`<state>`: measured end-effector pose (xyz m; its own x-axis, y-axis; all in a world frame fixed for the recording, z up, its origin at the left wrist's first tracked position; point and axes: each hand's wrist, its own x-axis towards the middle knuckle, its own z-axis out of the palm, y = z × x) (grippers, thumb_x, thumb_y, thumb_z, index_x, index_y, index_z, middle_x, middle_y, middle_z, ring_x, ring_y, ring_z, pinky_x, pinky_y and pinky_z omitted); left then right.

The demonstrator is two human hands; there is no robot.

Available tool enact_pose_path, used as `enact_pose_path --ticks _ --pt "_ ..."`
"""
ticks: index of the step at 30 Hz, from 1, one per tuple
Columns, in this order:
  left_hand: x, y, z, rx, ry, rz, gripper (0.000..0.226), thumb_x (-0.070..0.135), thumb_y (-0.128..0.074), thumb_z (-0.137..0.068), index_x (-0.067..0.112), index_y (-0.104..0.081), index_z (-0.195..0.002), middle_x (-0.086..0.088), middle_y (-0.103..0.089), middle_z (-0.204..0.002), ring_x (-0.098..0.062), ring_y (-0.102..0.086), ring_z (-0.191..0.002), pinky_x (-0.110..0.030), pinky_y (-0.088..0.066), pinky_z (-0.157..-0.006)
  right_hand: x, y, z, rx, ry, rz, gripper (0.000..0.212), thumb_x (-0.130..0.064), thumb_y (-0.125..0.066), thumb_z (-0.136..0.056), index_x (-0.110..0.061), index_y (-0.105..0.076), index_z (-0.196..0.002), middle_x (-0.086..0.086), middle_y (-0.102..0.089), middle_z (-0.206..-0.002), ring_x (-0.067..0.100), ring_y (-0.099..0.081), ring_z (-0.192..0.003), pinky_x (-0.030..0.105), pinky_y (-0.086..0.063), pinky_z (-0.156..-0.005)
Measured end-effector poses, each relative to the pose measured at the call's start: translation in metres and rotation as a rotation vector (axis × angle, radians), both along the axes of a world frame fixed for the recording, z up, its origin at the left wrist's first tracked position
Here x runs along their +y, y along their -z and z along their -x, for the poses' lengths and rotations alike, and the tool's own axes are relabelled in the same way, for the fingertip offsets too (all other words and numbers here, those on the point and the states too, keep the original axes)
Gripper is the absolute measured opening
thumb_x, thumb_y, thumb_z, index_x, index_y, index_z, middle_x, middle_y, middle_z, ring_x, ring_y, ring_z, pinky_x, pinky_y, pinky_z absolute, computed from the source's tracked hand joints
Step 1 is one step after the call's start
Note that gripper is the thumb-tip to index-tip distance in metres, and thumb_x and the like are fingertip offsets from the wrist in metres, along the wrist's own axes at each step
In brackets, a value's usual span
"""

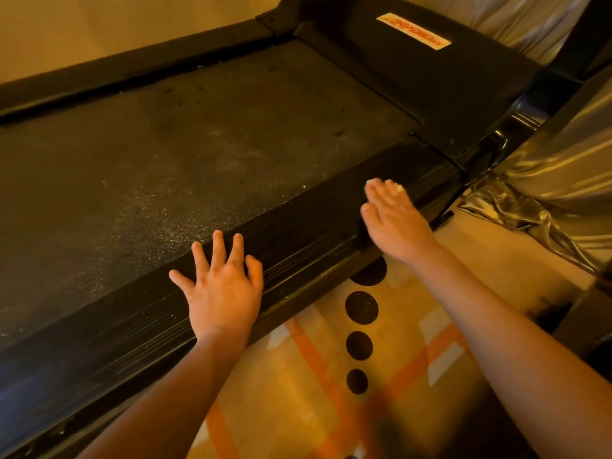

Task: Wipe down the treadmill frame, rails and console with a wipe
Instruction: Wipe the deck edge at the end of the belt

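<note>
The treadmill's near side rail is a black ribbed strip running from lower left to upper right beside the dusty belt. My left hand rests flat on the rail with fingers spread. Farther along the rail, my right hand presses down with straight fingers on a white wipe. Only a small edge of the wipe shows past the fingertips. The black motor cover with an orange-lettered label lies at the belt's far end.
The far side rail borders the belt at the back. A shiny curtain hangs and bunches on the floor at right, by a black upright. Patterned floor with orange lines and black dots lies below my arms.
</note>
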<state>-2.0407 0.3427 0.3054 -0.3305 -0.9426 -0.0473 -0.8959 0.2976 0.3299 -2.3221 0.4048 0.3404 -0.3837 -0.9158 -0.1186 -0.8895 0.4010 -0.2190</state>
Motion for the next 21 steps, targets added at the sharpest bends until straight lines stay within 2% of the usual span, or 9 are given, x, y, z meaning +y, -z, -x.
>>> enact_pose_path --ticks 2,5,7,12,16,18,21 --pt "0.0 0.001 0.0 0.0 -0.004 0.006 0.055 0.046 -0.022 -0.106 0.033 -0.026 -0.159 -0.001 -0.014 -0.169 -0.033 -0.003 -0.156 -0.071 -0.006 -0.117 0.012 0.006 -0.03 -0.005 -0.193 0.026 0.054 -0.037 -0.009 -0.113 -0.018 -0.007 -0.163 -0.002 0.001 -0.171 0.011 0.009 -0.156 0.027 0.013 -0.122" --pt "0.0 0.0 0.001 -0.002 -0.005 0.009 0.054 0.046 -0.023 -0.107 0.033 -0.027 -0.159 -0.001 -0.014 -0.169 -0.033 -0.003 -0.156 -0.071 -0.006 -0.117 0.033 0.006 -0.042 -0.055 -0.386 0.041 0.055 -0.045 -0.01 -0.111 -0.027 -0.006 -0.163 -0.016 0.004 -0.168 -0.003 0.013 -0.153 0.021 0.01 -0.123" --pt "0.0 0.001 0.0 -0.002 -0.004 0.006 0.054 0.046 -0.024 -0.107 0.033 -0.027 -0.159 -0.001 -0.014 -0.169 -0.033 -0.003 -0.156 -0.071 -0.005 -0.117 0.03 -0.001 -0.011 -0.023 -0.345 0.016 0.055 -0.045 -0.01 -0.111 -0.028 -0.006 -0.163 -0.017 0.003 -0.167 -0.004 0.011 -0.152 0.018 0.008 -0.122" --pt "0.0 0.001 0.0 0.004 -0.006 0.017 0.053 0.046 -0.024 -0.107 0.033 -0.027 -0.159 -0.001 -0.015 -0.169 -0.033 -0.003 -0.156 -0.071 -0.005 -0.117 0.02 -0.012 0.098 0.023 0.041 -0.017 0.056 -0.04 -0.012 -0.112 -0.021 -0.009 -0.164 -0.004 -0.003 -0.172 0.009 0.003 -0.157 0.027 0.002 -0.124" --pt "-0.001 0.003 -0.001 0.004 0.001 0.015 0.053 0.047 -0.024 -0.107 0.033 -0.026 -0.159 -0.001 -0.014 -0.169 -0.032 -0.002 -0.156 -0.071 -0.005 -0.117 0.009 -0.01 0.101 -0.042 0.21 0.008 0.056 -0.04 -0.011 -0.113 -0.019 -0.01 -0.165 -0.003 -0.003 -0.172 0.014 0.003 -0.158 0.033 0.003 -0.125" --pt "-0.001 0.003 -0.001 0.008 -0.003 0.01 0.053 0.047 -0.024 -0.107 0.033 -0.026 -0.159 0.0 -0.014 -0.169 -0.032 -0.002 -0.156 -0.071 -0.005 -0.117 0.005 -0.006 0.079 -0.044 0.207 0.036 0.056 -0.038 -0.008 -0.113 -0.017 -0.01 -0.164 0.0 -0.003 -0.172 0.016 0.004 -0.158 0.034 0.005 -0.126" --pt "0.0 0.003 -0.001 0.01 -0.005 0.008 0.054 0.047 -0.024 -0.107 0.034 -0.025 -0.159 0.0 -0.013 -0.169 -0.032 -0.001 -0.156 -0.07 -0.004 -0.118 0.017 0.004 0.027 -0.04 0.001 0.043 0.063 -0.046 0.0 -0.107 -0.019 -0.007 -0.163 -0.004 0.0 -0.171 0.009 0.008 -0.156 0.032 0.007 -0.127"
